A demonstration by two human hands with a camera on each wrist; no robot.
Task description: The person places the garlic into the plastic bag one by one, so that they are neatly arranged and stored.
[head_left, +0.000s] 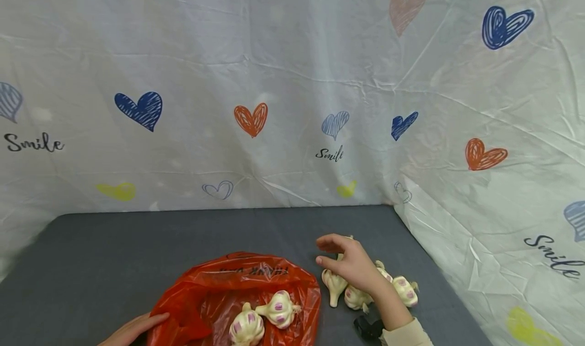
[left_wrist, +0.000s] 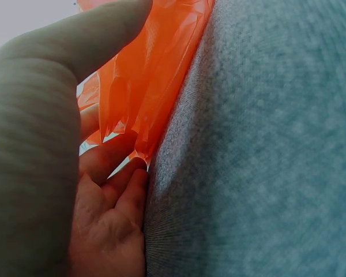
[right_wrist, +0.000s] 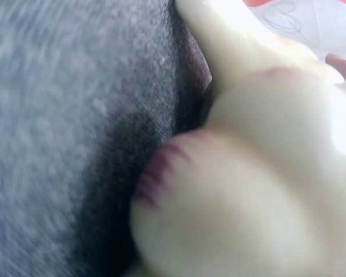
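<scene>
A red plastic bag (head_left: 196,285) lies with its mouth spread toward me, and two garlic bulbs (head_left: 280,309) with purple streaks rest in it. At its left edge my left hand (head_left: 137,328) holds the plastic. The left wrist view has the red film (left_wrist: 155,75) between the thumb (left_wrist: 92,34) and the other fingers. My right hand (head_left: 349,264) is over several more garlic bulbs (head_left: 335,285) right of the bag, thumb and fingers apart and nothing gripped. It partly hides some of them. One garlic bulb (right_wrist: 236,202) fills much of the right wrist view.
A dark grey cloth (head_left: 114,254) covers the table. A pale sheet (head_left: 283,173) printed with hearts and "Smile" hangs behind it and along the right side. A small black object (head_left: 369,328) sits beside my right wrist. One more garlic bulb (head_left: 405,291) lies at the group's right end.
</scene>
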